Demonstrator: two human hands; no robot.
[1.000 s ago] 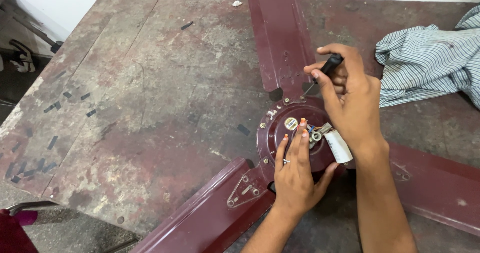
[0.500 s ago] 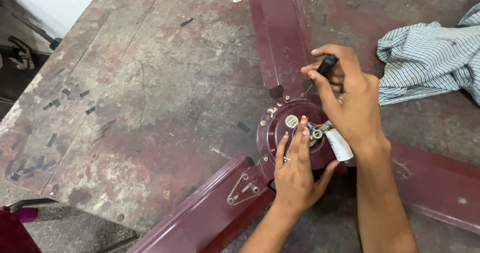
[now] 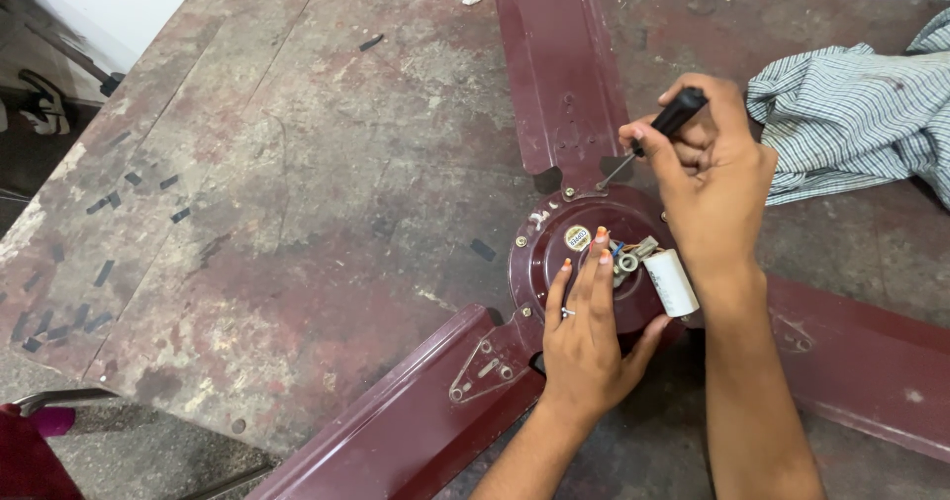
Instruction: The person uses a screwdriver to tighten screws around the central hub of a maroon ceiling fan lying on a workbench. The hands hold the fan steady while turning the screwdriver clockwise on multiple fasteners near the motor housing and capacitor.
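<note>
Right hand (image 3: 717,179) pinching screwdriver (image 3: 658,134) at fan hub (image 3: 554,263) rim, left hand (image 3: 584,337) flat—fingers together

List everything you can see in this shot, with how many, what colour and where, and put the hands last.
ceiling fan motor hub: one, maroon, centre of the table, under the left hand
fan blades: three, maroon, spreading from the hub to the top, lower left and right
capacitor: one, white cylinder, on the hub's right side
screwdriver: one, black handle, tip at the hub's upper edge
cloth: one, blue-and-white checked, crumpled at the table's right edge
table: one, worn reddish-grey metal top
left hand: one, lying flat on the hub, ring on one finger
right hand: one, fingers closed round the screwdriver handle
</note>
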